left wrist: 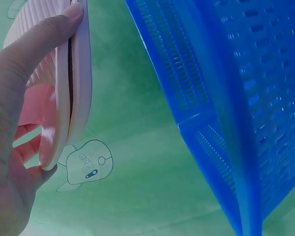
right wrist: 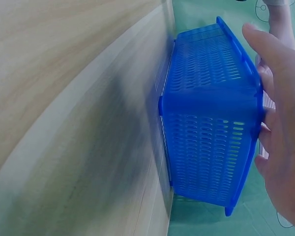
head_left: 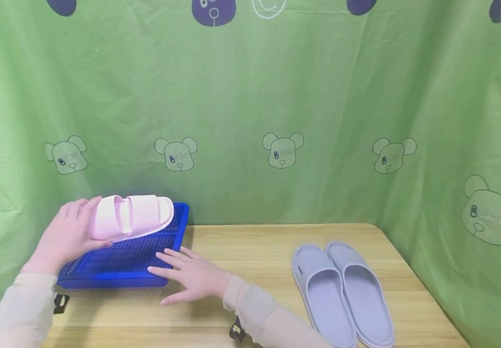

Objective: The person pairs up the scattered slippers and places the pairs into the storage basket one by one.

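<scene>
From my remote seat, I see fine pink-and-white stripes across the straps of the pink slippers [head_left: 145, 212], with paler insoles. The basket [head_left: 111, 280] shows me a solid, deep blue, its walls patterned with rows of small slots and its floor with a fine grid. I make out yellowish-tan wood grain on the table [head_left: 250, 241], plain lavender-grey on the other slippers [head_left: 326, 304], and cream on the sleeves [head_left: 255, 302]. My green curtain backdrop [head_left: 320, 87] carries dark-outlined bear heads and purple shapes up top.
</scene>
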`<state>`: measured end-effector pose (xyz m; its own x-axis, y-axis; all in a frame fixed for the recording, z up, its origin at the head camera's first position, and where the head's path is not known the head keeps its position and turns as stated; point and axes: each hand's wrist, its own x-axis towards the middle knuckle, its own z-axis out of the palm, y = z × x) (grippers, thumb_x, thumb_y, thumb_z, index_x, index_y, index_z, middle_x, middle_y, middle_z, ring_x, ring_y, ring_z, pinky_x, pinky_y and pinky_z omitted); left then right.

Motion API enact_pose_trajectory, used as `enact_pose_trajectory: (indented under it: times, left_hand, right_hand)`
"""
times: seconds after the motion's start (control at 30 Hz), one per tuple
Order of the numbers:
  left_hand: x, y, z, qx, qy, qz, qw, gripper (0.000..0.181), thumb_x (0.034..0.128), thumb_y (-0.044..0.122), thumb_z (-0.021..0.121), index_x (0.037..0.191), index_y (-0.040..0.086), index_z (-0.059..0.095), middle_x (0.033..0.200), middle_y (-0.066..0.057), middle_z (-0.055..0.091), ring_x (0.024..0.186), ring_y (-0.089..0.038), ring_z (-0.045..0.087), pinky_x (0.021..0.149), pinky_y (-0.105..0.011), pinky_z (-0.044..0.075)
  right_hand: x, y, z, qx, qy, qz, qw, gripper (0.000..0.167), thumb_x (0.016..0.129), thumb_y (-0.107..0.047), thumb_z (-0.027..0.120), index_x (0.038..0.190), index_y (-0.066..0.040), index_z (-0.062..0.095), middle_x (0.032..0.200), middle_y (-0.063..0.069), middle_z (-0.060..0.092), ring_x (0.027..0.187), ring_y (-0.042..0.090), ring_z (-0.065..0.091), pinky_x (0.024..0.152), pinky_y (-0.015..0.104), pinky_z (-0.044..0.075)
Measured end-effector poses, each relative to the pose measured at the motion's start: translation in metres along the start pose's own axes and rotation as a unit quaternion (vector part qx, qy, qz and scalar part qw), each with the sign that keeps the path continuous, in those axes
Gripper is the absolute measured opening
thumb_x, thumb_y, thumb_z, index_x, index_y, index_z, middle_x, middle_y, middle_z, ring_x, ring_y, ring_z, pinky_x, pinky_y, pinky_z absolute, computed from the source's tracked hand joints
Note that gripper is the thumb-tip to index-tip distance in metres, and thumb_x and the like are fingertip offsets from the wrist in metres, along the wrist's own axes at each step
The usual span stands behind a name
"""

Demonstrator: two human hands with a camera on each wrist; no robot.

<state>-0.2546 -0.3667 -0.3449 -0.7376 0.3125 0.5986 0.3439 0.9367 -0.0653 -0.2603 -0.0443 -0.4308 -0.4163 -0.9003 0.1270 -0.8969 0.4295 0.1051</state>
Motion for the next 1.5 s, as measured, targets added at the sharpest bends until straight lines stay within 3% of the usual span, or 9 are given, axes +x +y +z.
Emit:
enact_pose_trajectory:
  times: [0.63,0.87,1.2,1.5]
  left_hand:
    - [0.017,-0.015,0.012,-0.001,-0.088,0.013,0.9961,0.114,0.0485,0.042,0.093,0.139,-0.004,0.041,0.121,-0.033,0.053,0.11,-0.054,0.047,0.096,-0.069,0.039]
    - [0.021,-0.019,0.024,0.011,-0.092,0.047,0.9946,0.111,0.0461,0.042,0.093,0.135,-0.005,0.046,0.118,-0.03,0.057,0.109,-0.049,0.05,0.097,-0.064,0.04]
    - [0.025,-0.018,0.033,0.009,-0.13,0.04,0.9906,0.113,0.0466,0.043,0.092,0.137,-0.004,0.044,0.12,-0.03,0.057,0.111,-0.049,0.05,0.101,-0.064,0.039]
    - [0.028,-0.016,0.044,0.013,-0.142,0.041,0.9889,0.111,0.0462,0.043,0.092,0.136,-0.004,0.046,0.118,-0.028,0.058,0.11,-0.048,0.052,0.101,-0.063,0.041]
  right_hand:
    - [0.008,0.005,0.006,-0.023,0.012,-0.02,0.9995,0.075,0.091,-0.071,0.041,0.154,-0.041,0.016,0.164,-0.001,0.019,0.152,0.018,0.014,0.125,0.042,0.014]
    - [0.009,0.006,0.006,-0.015,0.011,-0.026,0.9995,0.075,0.091,-0.071,0.041,0.154,-0.041,0.015,0.163,-0.001,0.02,0.152,0.017,0.014,0.126,0.041,0.014]
    - [0.01,0.007,0.007,0.001,0.006,-0.024,0.9997,0.074,0.091,-0.07,0.042,0.154,-0.042,0.014,0.164,-0.003,0.019,0.153,0.016,0.012,0.126,0.041,0.012]
    - [0.009,0.006,0.005,-0.002,0.008,-0.024,0.9997,0.074,0.091,-0.069,0.042,0.154,-0.041,0.017,0.163,-0.002,0.022,0.152,0.018,0.015,0.126,0.041,0.014]
